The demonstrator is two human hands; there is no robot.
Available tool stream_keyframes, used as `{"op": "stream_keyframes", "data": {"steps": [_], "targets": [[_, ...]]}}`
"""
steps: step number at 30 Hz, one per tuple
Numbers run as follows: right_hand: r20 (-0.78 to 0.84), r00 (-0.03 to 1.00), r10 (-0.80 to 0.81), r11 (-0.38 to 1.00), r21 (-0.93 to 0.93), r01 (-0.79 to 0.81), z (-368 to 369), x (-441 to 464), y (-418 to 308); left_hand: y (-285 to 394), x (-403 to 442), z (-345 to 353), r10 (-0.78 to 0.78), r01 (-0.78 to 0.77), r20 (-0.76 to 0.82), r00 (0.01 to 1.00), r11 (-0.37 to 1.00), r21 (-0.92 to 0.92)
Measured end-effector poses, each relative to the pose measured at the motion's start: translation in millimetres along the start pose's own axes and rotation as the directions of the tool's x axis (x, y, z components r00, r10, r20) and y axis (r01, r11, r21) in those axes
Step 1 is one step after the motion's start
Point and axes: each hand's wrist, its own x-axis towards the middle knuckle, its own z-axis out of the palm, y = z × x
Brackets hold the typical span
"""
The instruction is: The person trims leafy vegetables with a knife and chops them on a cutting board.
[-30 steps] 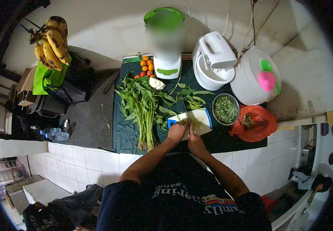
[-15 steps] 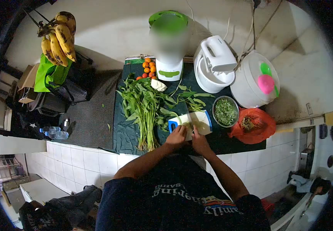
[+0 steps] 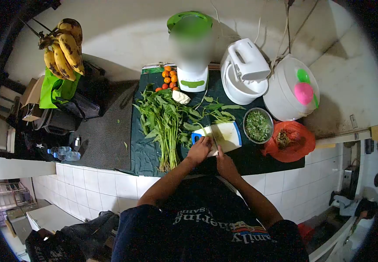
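A white cutting board point(image 3: 229, 136) with blue ends lies near the table's front edge. My left hand point(image 3: 200, 149) rests on its left part, fingers closed on a green vegetable stem point(image 3: 202, 128). In my right hand point(image 3: 225, 165) is a knife point(image 3: 214, 139), its blade slanting across the board close beside my left fingers. Just left of the board lies a large bunch of leafy greens point(image 3: 166, 131), which look like water spinach, stems toward me. Loose leafy sprigs point(image 3: 217, 114) lie behind the board. Chopped greens fill a metal bowl point(image 3: 245, 124) to the right.
A red plastic bag point(image 3: 300, 150) holding scraps sits at the right front corner. Along the back stand a blender point(image 3: 192, 78), a stand mixer point(image 3: 245, 89) and a white lidded container point(image 3: 280, 102). Small orange-red fruits point(image 3: 167, 80) and a white block point(image 3: 180, 97) lie behind the greens.
My right hand has drawn slightly back toward me with the knife, whose blade now slants more to the left. My left hand stays at the board with the stem.
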Motion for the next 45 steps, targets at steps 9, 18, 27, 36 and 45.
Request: {"op": "stream_keyframes", "data": {"steps": [9, 18, 27, 36, 45], "targets": [[0.007, 1.0, -0.02, 1.0, 0.007, 0.02, 2, -6, 12, -2, 19, 1, -0.136, 0.146, 0.105, 0.985, 0.985, -0.09], [-0.016, 1.0, 0.017, 0.998, -0.054, -0.018, 0, -3, 1, -2, 26, 6, -0.219, 0.222, 0.036, 0.975, 0.949, -0.224], [-0.047, 0.998, -0.038, 0.999, -0.024, 0.036, 8, 22, 7, 2, 24, 13, -0.204, 0.192, -0.032, 0.979, 0.958, -0.214], [-0.116, 0.992, -0.055, 0.998, 0.011, 0.056, 13, 12, 3, -4, 28, 2, -0.234, 0.208, -0.043, 0.971, 0.923, -0.323], [-0.265, 0.925, -0.273, 0.951, -0.22, 0.218, 27, 41, 12, -8, 31, 3, -0.287, 0.249, -0.049, 0.957, 0.894, -0.373]]}}
